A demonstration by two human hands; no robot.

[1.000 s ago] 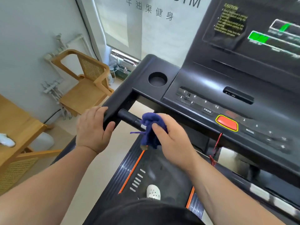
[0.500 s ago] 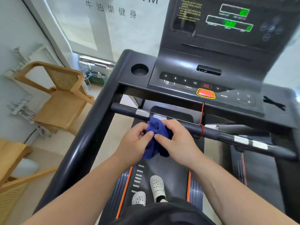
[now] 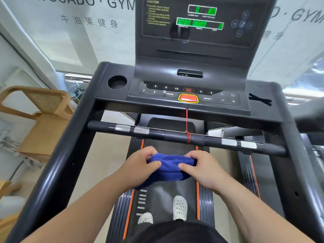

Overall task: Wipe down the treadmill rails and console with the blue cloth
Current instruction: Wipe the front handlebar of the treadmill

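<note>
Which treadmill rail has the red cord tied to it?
The front crossbar below the console: the red cord is knotted around its middle. The left side rail and right side rail carry nothing.

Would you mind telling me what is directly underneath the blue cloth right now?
Under the blue cloth, held by the left hand and right hand, lies the treadmill belt. The strip of belt beneath it is hidden.

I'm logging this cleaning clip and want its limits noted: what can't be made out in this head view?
- CAUTION text on the console: too small and blurred to read.
- Blue cloth: its ends are hidden under the left hand and right hand.
- Side rails: near ends cut off by the frame's bottom edge.
- Black item on the console's right: too blurred to identify.
</note>
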